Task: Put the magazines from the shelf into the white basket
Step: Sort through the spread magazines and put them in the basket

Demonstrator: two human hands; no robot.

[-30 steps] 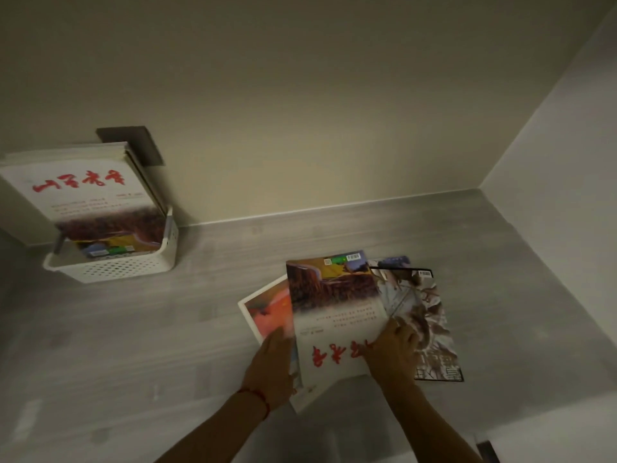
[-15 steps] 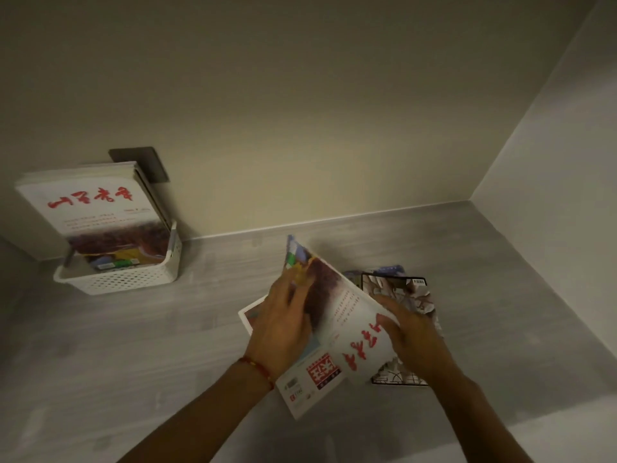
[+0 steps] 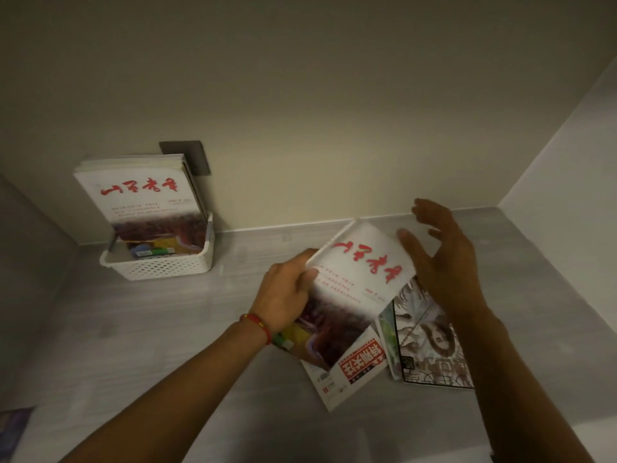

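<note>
My left hand point(image 3: 283, 295) grips the left edge of a white magazine with red lettering point(image 3: 359, 279), lifted off the shelf and tilted with its cover towards me. My right hand point(image 3: 437, 248) hovers open just right of that magazine, fingers spread, holding nothing. Under it on the grey shelf point(image 3: 167, 329) lie a magazine with a red block on its cover point(image 3: 354, 369) and a black-and-white illustrated magazine point(image 3: 430, 342). The white perforated basket point(image 3: 167, 267) stands at the back left with several magazines point(image 3: 140, 195) upright in it.
A cream back wall and a white side wall on the right close in the shelf. A dark plate point(image 3: 190, 155) is fixed to the wall behind the basket. A bluish object point(image 3: 13, 429) shows at the bottom left edge.
The red-lettered magazine has been lifted from the pile and turned upright in my left hand. My right hand has let go of it and opened. The view has shifted so the basket appears nearer.
</note>
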